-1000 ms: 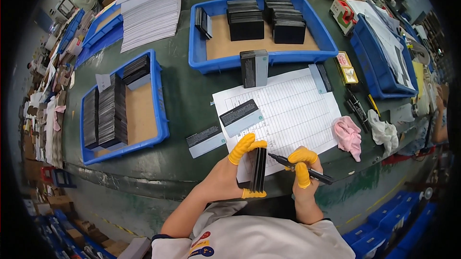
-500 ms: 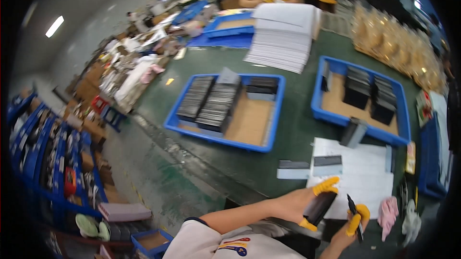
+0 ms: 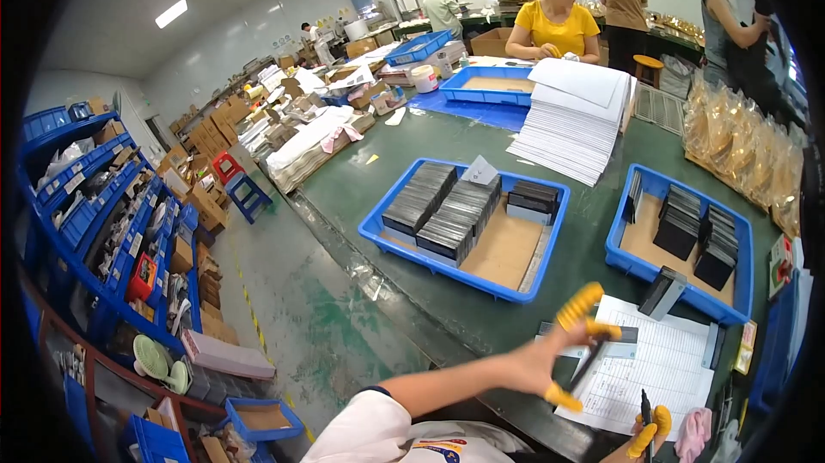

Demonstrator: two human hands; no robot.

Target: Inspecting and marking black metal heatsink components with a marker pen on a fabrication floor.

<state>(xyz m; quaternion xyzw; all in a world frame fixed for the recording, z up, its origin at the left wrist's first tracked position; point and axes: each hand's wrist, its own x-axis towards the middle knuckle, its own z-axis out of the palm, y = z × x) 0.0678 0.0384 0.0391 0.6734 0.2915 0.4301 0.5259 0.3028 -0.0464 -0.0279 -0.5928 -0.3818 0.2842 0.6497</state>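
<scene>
My left hand [image 3: 559,350], with yellow finger covers, reaches over the paper sheets near the table's front edge. Between its thumb and fingers is a thin dark flat plate [image 3: 589,362], tilted and seen nearly edge-on; the index finger stands away from it. A black marker pen [image 3: 646,405], point upward, is gripped by my right hand [image 3: 650,435], also in yellow finger covers, low at the picture's edge. Beneath and beyond both hands lie printed sheets [image 3: 662,351]. Grey and black flat pieces [image 3: 625,341] rest there, partly hidden by my left hand.
A blue tray [image 3: 516,295] holds rows of dark plates; another blue tray [image 3: 612,250] stands to the right, a small block [image 3: 662,293] leaning at its front. Behind are a paper stack [image 3: 567,132], bagged goods [image 3: 743,145] and a co-worker in yellow [image 3: 559,29]. A pink cloth [image 3: 693,435] lies lower right.
The view has swung left and up, so the trays sit further right. My left hand has turned the plate from its broad face to its edge. The pen stays in my right hand.
</scene>
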